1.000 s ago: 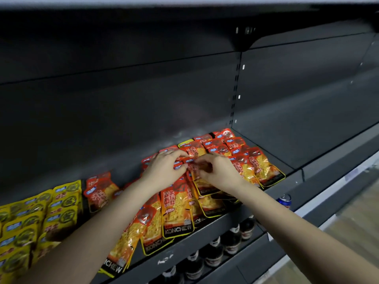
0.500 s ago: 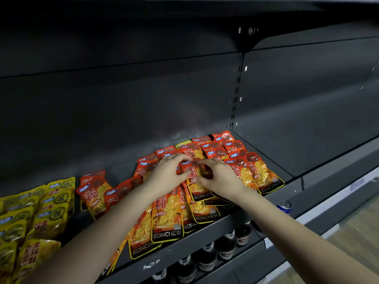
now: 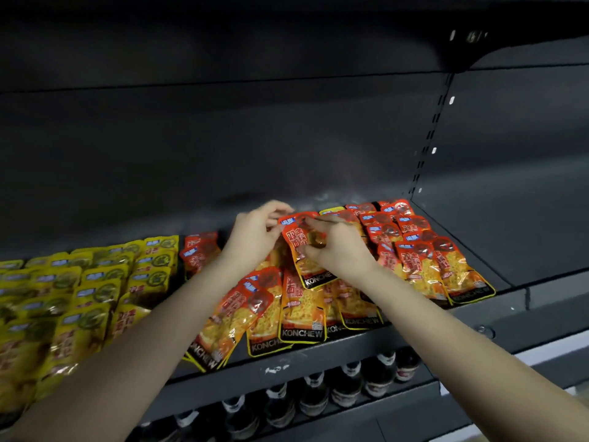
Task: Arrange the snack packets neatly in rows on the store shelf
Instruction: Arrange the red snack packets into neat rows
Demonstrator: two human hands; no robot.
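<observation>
The fingers (image 3: 278, 215) of the left hand (image 3: 255, 237) curl onto the top left corner of one red packet (image 3: 310, 274). The fingers (image 3: 325, 225) of the right hand (image 3: 341, 253) pinch its upper face, so both hands hold this single packet, tilted, over the middle of the shelf (image 3: 350, 349). Under and around it lie the other red packets (image 3: 417, 272) – well over a dozen, too overlapped for an exact count. One at the front left hangs askew over the shelf edge. The two forearms cover part of the heap. To the left, yellow packets (image 3: 95, 291) lie in overlapping rows, again more than a dozen. Below stand about seven dark bottles (image 3: 347, 378).
</observation>
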